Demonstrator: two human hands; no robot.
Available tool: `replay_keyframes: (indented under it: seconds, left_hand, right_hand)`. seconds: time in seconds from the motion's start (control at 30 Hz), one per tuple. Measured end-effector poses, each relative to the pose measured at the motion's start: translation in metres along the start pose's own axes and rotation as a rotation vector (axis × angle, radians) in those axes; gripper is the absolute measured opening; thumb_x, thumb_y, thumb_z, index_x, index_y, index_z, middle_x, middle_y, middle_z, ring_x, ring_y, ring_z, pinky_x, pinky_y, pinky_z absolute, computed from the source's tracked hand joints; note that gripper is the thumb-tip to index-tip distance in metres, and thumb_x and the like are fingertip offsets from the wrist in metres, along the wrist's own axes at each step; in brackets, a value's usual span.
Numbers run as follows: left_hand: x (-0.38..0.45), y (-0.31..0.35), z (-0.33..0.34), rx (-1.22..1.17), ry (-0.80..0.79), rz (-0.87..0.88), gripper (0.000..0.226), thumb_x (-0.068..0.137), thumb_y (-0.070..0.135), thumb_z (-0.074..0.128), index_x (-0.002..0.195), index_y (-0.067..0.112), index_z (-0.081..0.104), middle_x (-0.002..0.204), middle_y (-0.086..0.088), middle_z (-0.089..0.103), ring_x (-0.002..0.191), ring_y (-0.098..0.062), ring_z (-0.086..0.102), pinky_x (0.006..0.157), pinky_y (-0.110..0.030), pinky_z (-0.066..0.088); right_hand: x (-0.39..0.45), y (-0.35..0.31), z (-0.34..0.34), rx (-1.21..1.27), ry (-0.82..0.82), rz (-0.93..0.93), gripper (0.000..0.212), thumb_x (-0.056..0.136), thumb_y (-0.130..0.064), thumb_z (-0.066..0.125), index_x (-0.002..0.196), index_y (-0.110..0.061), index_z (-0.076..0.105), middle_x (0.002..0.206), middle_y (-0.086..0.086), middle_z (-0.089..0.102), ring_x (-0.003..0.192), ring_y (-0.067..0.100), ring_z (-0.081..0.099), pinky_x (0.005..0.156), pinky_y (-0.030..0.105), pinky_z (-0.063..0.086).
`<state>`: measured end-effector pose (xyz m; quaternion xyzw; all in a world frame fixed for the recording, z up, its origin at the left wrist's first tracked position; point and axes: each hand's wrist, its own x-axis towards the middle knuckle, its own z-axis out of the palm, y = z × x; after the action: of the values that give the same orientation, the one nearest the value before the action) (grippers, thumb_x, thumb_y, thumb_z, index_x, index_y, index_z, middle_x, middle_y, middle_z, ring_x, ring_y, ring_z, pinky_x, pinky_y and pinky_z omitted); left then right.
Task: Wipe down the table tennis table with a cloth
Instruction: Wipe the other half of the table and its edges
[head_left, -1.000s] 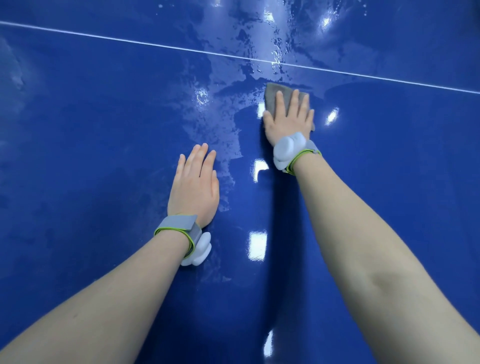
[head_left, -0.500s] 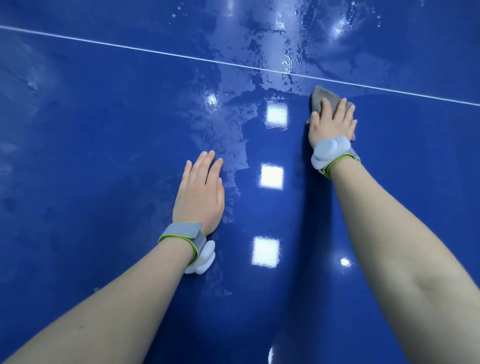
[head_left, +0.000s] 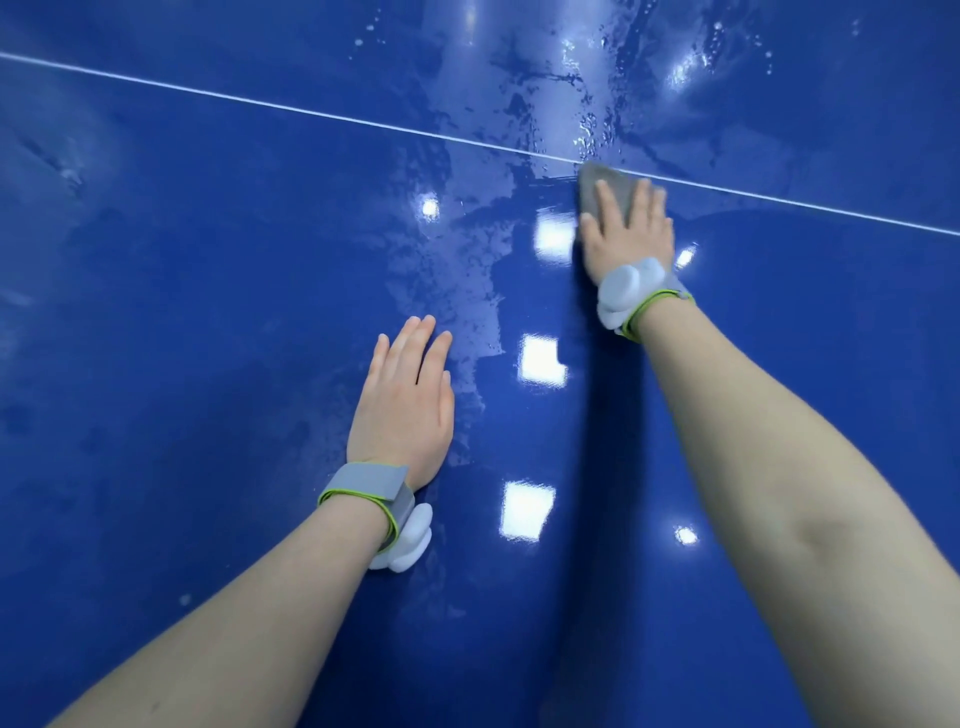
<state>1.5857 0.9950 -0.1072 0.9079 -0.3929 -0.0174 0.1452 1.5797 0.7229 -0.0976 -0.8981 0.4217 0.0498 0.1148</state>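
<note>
Right hand (head_left: 626, 236) flat on grey cloth (head_left: 602, 195), fingers straight, pressing it to blue surface (head_left: 208, 312) — cloth's far edge touching white line (head_left: 260, 105). Left hand (head_left: 402, 402) flat on surface nearer body, fingers straight and together, holding nothing. Wet streaks (head_left: 467, 249) between hands and beyond line. Advice: keep palm pressure even, overlap strokes through streaks — left hand bracing.

Square ceiling-light reflections (head_left: 543, 360) in glossy blue surface; no walls, floor visible.
</note>
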Motion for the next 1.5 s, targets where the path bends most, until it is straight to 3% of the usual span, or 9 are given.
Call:
replay_keyframes:
  seconds: [0.17,0.47,0.57,0.73,0.83,1.03,1.17,1.4,1.5]
  left_hand:
    - [0.001,-0.001,0.002,0.031,0.040,0.025,0.047,0.093,0.020,0.025,0.123,0.001,0.054,0.131,-0.015,0.053,0.125,-0.030,0.048,0.107,-0.045,0.023]
    - [-0.001,-0.006,0.002,-0.054,0.061,0.023,0.046,0.092,0.019,0.026,0.121,-0.001,0.056,0.130,-0.014,0.054,0.124,-0.029,0.050,0.107,-0.045,0.023]
    - [-0.003,-0.010,0.002,-0.126,0.063,0.005,0.047,0.090,0.016,0.026,0.122,-0.001,0.056,0.131,-0.013,0.054,0.125,-0.029,0.049,0.112,-0.035,0.018]
    - [-0.003,-0.015,0.000,-0.108,0.054,0.034,0.049,0.086,0.011,0.025,0.120,-0.002,0.058,0.127,-0.013,0.058,0.120,-0.029,0.053,0.107,-0.039,0.025]
    - [-0.008,-0.022,-0.001,-0.058,0.055,0.059,0.047,0.086,0.011,0.027,0.119,0.000,0.059,0.125,-0.011,0.059,0.119,-0.026,0.055,0.108,-0.029,0.023]
    - [-0.021,-0.030,-0.004,0.017,0.019,0.101,0.046,0.086,0.012,0.028,0.119,-0.001,0.059,0.124,-0.011,0.060,0.116,-0.025,0.057,0.105,-0.032,0.031]
    - [-0.042,-0.041,-0.008,0.003,0.004,0.118,0.046,0.088,0.011,0.028,0.121,-0.004,0.056,0.126,-0.015,0.058,0.118,-0.030,0.055,0.109,-0.034,0.016]
    - [-0.071,-0.063,-0.016,-0.019,-0.015,0.114,0.045,0.090,0.013,0.028,0.121,-0.004,0.056,0.127,-0.014,0.057,0.119,-0.029,0.054,0.110,-0.033,0.014]
    - [-0.076,-0.066,-0.020,-0.010,-0.018,0.134,0.045,0.090,0.014,0.028,0.121,-0.003,0.056,0.127,-0.013,0.058,0.119,-0.028,0.055,0.109,-0.033,0.025]
  right_hand:
    - [0.014,-0.004,-0.003,-0.003,0.017,0.181,0.053,0.102,-0.043,0.022,0.152,-0.031,0.009,0.159,0.014,-0.005,0.145,0.033,-0.009,0.117,0.043,-0.001]
    - [-0.015,-0.096,0.016,-0.040,-0.063,-0.233,0.051,0.102,-0.043,0.024,0.151,-0.037,0.009,0.160,0.006,-0.008,0.146,0.026,-0.011,0.117,0.040,-0.005]
    - [-0.016,-0.086,0.016,-0.026,-0.078,-0.299,0.049,0.102,-0.040,0.024,0.150,-0.037,0.012,0.160,0.004,-0.006,0.146,0.023,-0.010,0.117,0.038,-0.003]
    - [-0.014,-0.044,0.009,0.024,-0.027,0.019,0.050,0.103,-0.038,0.021,0.151,-0.032,0.009,0.159,0.010,-0.007,0.146,0.028,-0.010,0.117,0.041,-0.001]
    - [-0.026,-0.049,0.013,-0.018,-0.022,0.080,0.051,0.103,-0.039,0.020,0.152,-0.033,0.005,0.159,0.014,-0.009,0.145,0.032,-0.012,0.117,0.044,-0.003]
    - [-0.072,-0.108,0.031,-0.065,-0.077,-0.236,0.052,0.102,-0.042,0.020,0.151,-0.035,0.003,0.159,0.010,-0.012,0.145,0.030,-0.016,0.117,0.043,-0.006]
    - [-0.095,-0.107,0.035,-0.057,-0.093,-0.392,0.050,0.103,-0.041,0.022,0.151,-0.037,0.007,0.160,0.006,-0.008,0.146,0.025,-0.013,0.116,0.040,-0.006]
    - [-0.104,-0.059,0.029,0.007,-0.031,0.020,0.050,0.103,-0.038,0.020,0.151,-0.035,0.007,0.160,0.007,-0.007,0.146,0.026,-0.011,0.117,0.040,-0.004]
    - [-0.116,-0.070,0.034,-0.005,-0.035,0.088,0.051,0.103,-0.039,0.019,0.151,-0.034,0.004,0.159,0.009,-0.009,0.146,0.029,-0.012,0.117,0.042,-0.004]
